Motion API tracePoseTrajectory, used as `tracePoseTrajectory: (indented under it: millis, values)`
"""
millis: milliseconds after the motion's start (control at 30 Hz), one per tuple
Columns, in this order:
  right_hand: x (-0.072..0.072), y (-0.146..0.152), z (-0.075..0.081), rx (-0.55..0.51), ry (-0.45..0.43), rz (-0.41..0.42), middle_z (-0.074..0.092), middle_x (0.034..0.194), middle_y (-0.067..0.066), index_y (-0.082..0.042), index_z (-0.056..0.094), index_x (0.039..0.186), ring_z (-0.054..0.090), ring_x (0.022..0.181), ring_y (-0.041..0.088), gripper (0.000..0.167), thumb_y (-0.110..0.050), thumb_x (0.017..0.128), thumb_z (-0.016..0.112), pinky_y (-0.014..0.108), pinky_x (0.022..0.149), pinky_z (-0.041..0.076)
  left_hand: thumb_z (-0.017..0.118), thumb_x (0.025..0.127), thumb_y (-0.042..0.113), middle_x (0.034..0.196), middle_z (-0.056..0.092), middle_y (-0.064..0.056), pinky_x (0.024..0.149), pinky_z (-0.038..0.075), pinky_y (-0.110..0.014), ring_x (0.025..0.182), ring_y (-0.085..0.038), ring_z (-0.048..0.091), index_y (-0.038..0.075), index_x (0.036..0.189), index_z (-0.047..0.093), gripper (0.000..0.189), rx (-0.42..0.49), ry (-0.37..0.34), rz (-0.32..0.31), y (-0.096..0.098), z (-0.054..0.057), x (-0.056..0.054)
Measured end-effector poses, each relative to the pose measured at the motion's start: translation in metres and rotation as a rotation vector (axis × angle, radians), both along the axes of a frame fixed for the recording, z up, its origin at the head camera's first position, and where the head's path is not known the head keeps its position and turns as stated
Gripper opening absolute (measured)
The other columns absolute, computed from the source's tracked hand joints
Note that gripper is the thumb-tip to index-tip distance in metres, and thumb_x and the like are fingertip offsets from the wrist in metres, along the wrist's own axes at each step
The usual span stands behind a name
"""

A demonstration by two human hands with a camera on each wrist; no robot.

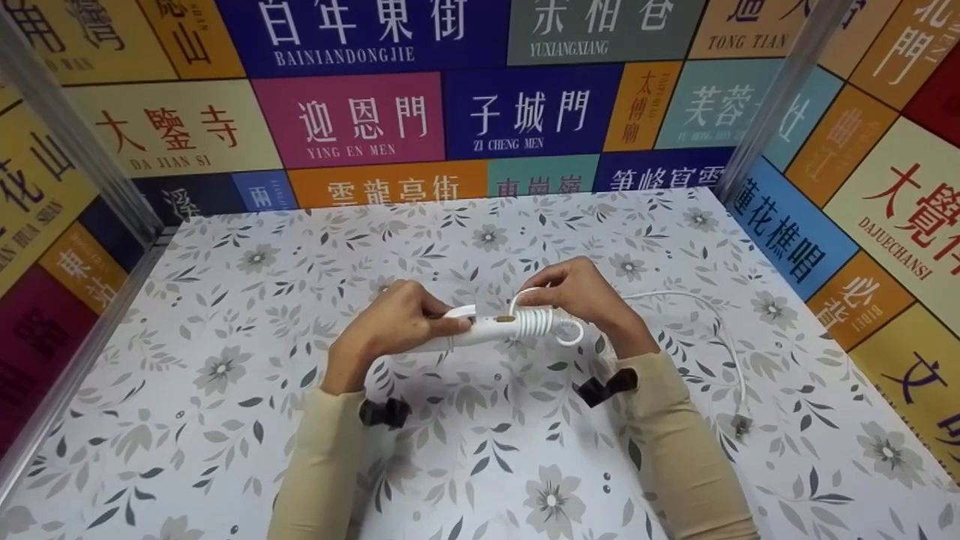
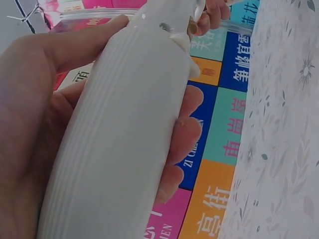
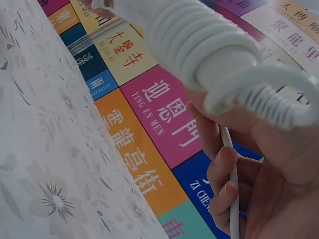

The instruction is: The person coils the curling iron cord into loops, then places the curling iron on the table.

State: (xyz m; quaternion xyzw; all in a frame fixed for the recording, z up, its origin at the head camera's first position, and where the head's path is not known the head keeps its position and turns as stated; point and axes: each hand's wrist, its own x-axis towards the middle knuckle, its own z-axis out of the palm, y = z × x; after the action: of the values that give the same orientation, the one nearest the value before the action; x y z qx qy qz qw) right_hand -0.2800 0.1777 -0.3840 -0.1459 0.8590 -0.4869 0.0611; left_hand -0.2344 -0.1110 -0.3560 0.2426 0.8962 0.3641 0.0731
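Note:
My left hand (image 1: 401,319) grips the body of a white hair-styling iron (image 1: 491,330), held level above the table. The left wrist view shows the fingers wrapped round its smooth, ridged body (image 2: 114,124), thumb along one side. White cord (image 1: 535,324) is wound in several close turns round the iron's right end, where a gold-coloured button sits beside the turns. My right hand (image 1: 585,296) holds the loose cord at that end. In the right wrist view, fingers curl round a straight stretch of cord (image 3: 234,199) below the coils (image 3: 184,37). The iron's left end is partly hidden by my left hand.
The cord's free length runs right across the flower-patterned table (image 1: 480,450) to a plug (image 1: 741,425) lying on it. Panels with coloured sign blocks (image 1: 349,120) stand behind and on both sides, with clear-edged posts at the corners.

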Motion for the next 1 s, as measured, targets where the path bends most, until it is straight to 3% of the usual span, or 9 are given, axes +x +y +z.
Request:
tracePoseTrajectory:
  millis: [200, 500, 733, 1000]
  values:
    - [0.006, -0.004, 0.009, 0.031, 0.053, -0.014, 0.076, 0.086, 0.001, -0.015, 0.082, 0.089, 0.056, 0.068, 0.013, 0.020, -0.029, 0.077, 0.088, 0.024, 0.060, 0.045, 0.074, 0.088, 0.039, 0.053, 0.047, 0.006, 0.048, 0.026, -0.026, 0.049, -0.011, 0.034, 0.018, 0.077, 0.081, 0.024, -0.016, -0.042, 0.023, 0.002, -0.002, 0.000]
    - [0.020, -0.014, 0.023, 0.041, 0.155, -0.022, 0.069, 0.078, 0.002, -0.016, 0.083, 0.088, 0.052, 0.066, 0.015, 0.010, -0.022, 0.079, 0.085, 0.024, 0.058, 0.044, 0.073, 0.090, 0.040, 0.052, 0.041, 0.006, 0.049, 0.025, -0.026, 0.049, -0.011, 0.033, 0.015, 0.069, 0.075, 0.032, -0.035, -0.024, 0.072, 0.002, -0.004, -0.003]
    - [0.027, -0.019, 0.028, -0.002, 0.223, -0.030, 0.067, 0.079, 0.003, -0.012, 0.082, 0.091, 0.052, 0.069, 0.016, 0.014, -0.021, 0.081, 0.084, 0.023, 0.060, 0.044, 0.071, 0.091, 0.044, 0.056, 0.050, 0.005, 0.052, 0.033, -0.027, 0.054, -0.012, 0.042, 0.017, 0.073, 0.075, 0.033, -0.043, -0.001, 0.141, 0.003, -0.004, -0.004]
    - [0.032, -0.027, 0.027, 0.007, 0.335, -0.031, 0.069, 0.080, 0.001, -0.019, 0.082, 0.100, 0.047, 0.065, 0.016, 0.015, -0.029, 0.091, 0.074, 0.025, 0.060, 0.038, 0.069, 0.091, 0.049, 0.059, 0.056, 0.004, 0.054, 0.038, -0.029, 0.056, -0.014, 0.047, 0.017, 0.085, 0.080, 0.034, -0.042, 0.073, 0.255, 0.001, -0.002, -0.004]
